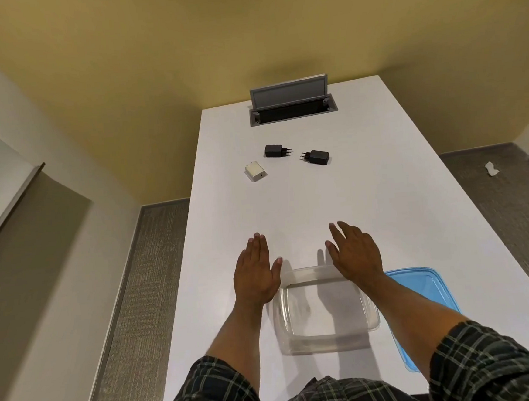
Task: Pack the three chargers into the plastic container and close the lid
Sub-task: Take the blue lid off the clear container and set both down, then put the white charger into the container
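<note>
Three chargers lie far out on the white table: a white charger at the left, a black charger behind it and a second black charger to the right. A clear plastic container stands with nothing in it near the front edge, uncovered. Its blue lid lies flat to the right, partly under my right forearm. My left hand hovers flat and empty just left of the container's far corner. My right hand is spread over its far rim, holding nothing.
A grey cable box with its flap raised is set into the table's far end. Yellow walls surround the table. Grey carpet lies on both sides, with a scrap of white paper on the floor at the right.
</note>
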### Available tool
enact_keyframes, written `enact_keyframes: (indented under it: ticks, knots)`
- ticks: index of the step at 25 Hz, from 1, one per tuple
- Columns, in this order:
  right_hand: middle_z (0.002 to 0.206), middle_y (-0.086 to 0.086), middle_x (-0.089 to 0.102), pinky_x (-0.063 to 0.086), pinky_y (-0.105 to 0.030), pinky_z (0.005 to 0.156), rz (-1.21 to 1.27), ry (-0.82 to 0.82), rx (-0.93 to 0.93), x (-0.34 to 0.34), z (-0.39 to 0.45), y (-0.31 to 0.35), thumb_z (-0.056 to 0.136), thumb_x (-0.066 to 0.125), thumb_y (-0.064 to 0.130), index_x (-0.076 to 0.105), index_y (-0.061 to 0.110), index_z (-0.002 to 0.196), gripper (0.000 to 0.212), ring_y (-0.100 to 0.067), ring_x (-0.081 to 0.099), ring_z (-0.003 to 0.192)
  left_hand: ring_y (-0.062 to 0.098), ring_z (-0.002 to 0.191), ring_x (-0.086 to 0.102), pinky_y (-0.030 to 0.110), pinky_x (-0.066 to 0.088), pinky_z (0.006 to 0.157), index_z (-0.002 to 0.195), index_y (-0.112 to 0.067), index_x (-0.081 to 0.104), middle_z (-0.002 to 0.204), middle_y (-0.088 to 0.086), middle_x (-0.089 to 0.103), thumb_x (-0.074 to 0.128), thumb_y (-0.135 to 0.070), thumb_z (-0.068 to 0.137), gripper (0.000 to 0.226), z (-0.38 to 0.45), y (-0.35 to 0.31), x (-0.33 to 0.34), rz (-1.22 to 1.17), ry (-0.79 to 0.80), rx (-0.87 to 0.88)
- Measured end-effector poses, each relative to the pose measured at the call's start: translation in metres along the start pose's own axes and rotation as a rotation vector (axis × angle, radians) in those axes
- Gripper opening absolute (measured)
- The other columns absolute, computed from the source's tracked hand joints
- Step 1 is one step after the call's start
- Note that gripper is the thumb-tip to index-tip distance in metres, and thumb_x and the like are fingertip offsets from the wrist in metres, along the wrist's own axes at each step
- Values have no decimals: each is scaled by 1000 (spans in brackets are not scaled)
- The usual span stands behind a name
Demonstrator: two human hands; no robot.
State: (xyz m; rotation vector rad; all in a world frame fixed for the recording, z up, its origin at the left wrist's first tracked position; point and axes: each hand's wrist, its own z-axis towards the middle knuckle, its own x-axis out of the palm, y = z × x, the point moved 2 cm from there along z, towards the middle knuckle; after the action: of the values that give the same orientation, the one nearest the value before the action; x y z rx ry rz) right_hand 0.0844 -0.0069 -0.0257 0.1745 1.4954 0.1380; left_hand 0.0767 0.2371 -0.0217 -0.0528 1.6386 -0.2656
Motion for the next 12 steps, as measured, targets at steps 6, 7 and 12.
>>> enact_keyframes:
  ticks: [6,7,12]
  knots:
    - [147,-9,52,48,-42,92,13,41,-43,13,41,22,100,51,37,49,14,146,52,-29,55,126,18,159,7,34,12,129,162,-11,8,171,4,7,29,-49,106,71,40,24,2,-8,-12,-18]
    - [148,-8,52,48,-42,92,13,44,-48,15,49,25,100,51,37,48,14,147,52,-29,54,126,18,159,7,34,12,129,162,-11,7,171,4,7,29,-48,106,71,47,27,4,-12,-14,-20]
    - [150,-9,49,48,-43,96,38,65,-71,30,93,41,101,46,40,43,15,150,55,-29,52,131,19,159,6,34,11,129,162,-11,7,171,5,6,30,-48,105,72,82,40,16,-26,4,-18]
